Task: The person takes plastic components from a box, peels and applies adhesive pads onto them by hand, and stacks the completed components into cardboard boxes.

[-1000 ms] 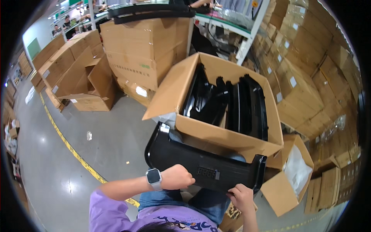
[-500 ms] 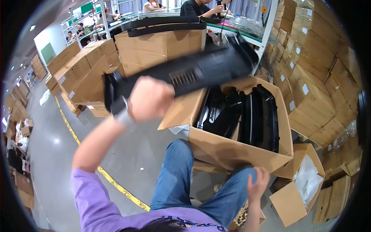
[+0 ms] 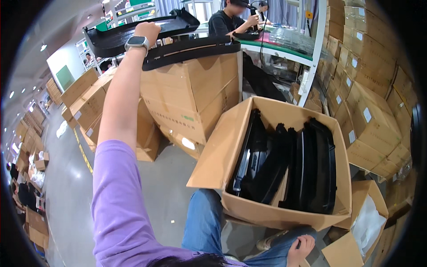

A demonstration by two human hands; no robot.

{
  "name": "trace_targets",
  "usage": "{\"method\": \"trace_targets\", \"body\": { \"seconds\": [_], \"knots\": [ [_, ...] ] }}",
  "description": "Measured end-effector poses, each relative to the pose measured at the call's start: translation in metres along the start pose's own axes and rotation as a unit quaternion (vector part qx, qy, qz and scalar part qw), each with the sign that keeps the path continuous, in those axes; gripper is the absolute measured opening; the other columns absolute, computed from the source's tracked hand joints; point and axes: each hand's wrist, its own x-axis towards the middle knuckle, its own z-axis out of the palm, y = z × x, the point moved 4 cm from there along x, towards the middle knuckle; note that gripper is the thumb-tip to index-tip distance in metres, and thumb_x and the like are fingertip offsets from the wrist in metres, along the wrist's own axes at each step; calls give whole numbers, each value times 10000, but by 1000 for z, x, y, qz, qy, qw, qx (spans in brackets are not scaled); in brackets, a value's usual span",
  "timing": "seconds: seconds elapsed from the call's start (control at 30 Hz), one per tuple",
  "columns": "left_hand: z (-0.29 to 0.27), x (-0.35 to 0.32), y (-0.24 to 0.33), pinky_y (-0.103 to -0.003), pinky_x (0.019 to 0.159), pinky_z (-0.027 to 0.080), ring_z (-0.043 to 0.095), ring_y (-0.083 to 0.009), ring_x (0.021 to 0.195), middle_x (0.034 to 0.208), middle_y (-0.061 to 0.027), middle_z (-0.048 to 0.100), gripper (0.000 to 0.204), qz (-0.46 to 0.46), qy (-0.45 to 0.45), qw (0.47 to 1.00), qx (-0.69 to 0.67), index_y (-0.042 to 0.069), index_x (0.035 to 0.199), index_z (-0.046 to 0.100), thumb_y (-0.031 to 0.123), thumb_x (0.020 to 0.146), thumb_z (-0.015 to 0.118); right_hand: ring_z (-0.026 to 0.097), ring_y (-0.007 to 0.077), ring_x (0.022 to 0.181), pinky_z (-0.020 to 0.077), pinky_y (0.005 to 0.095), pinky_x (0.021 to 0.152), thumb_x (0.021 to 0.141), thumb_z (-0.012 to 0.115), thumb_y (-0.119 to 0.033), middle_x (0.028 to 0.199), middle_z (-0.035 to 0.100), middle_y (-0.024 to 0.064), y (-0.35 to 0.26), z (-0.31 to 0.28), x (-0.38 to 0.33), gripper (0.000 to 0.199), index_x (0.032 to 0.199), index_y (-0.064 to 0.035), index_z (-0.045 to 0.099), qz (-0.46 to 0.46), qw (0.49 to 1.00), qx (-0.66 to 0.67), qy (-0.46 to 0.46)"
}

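My left hand (image 3: 147,34) grips the edge of a long black plastic panel (image 3: 111,41), held out at the far left with the arm stretched. Beneath and beside it, other long black strips (image 3: 193,50) lie on top of a tall carton (image 3: 178,84); whether the panel touches them I cannot tell. My right hand (image 3: 302,250) rests by my right knee with fingers curled; a small dark spot shows between them, too small to name. In front of me an open cardboard box (image 3: 284,216) holds several black plastic panels (image 3: 321,171) standing on edge.
A smaller open carton (image 3: 342,249) with white wrapping (image 3: 370,222) stands at the lower right. Stacked cartons (image 3: 364,102) line the right side. Behind the tall carton, a person (image 3: 222,24) works at a green-topped bench (image 3: 284,52). A yellow line (image 3: 83,151) marks the floor at left.
My left hand has carried the black panel up and away from above the open box to beside the tall carton. My right hand's fingers have curled in near the knee. The view has shifted.
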Motion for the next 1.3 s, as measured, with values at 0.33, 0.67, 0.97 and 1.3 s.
{"method": "trace_targets", "body": {
  "seconds": [0.33,0.67,0.97,1.3],
  "knots": [
    [55,42,25,-383,768,520,656,-299,850,839,-142,676,232,21,-71,985,-154,97,854,716,234,680,784,536,329,906,429,465,788,716,614,-126,866,585,109,-24,24,46,103,810,-83,615,13,991,-115,-73],
    [65,55,31,-382,803,511,658,-293,882,917,-129,693,367,12,-57,972,-230,130,950,728,410,715,756,537,299,714,417,429,603,786,603,-198,753,543,99,-39,31,63,116,736,-96,582,-48,989,-133,-33],
    [31,34,56,-360,721,516,670,-270,775,800,-121,694,358,-65,67,953,-287,108,870,728,439,854,595,509,316,848,377,418,817,679,594,-31,798,521,116,-8,44,37,114,782,-52,549,18,997,-36,-65],
    [-123,-229,279,-373,602,504,632,-325,668,804,-135,645,529,182,-287,674,-656,114,1261,473,-4,754,567,613,295,661,483,338,577,771,592,16,834,633,129,1,18,190,175,933,-46,620,-51,992,104,48]
  ]
}}
